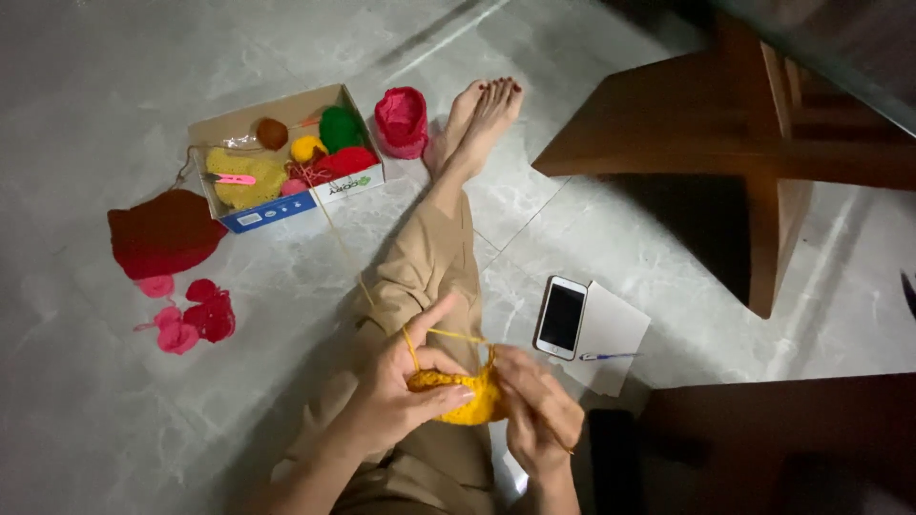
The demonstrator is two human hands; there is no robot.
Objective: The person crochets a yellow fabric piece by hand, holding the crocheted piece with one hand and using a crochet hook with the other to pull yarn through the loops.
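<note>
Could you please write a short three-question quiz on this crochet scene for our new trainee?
1. True or false: the left hand and right hand both hold the yellow crochet piece.
2. Where does the yellow yarn strand lead? A) cardboard box B) phone
3. What lies on the paper sheet beside the phone?

Key: 1 true; 2 A; 3 a blue pen.

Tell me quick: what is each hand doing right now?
Left hand: closed on the yellow crochet piece, yarn strand looped over a raised finger.
Right hand: closed at the piece's right edge; whether it holds a hook cannot be told.
</note>
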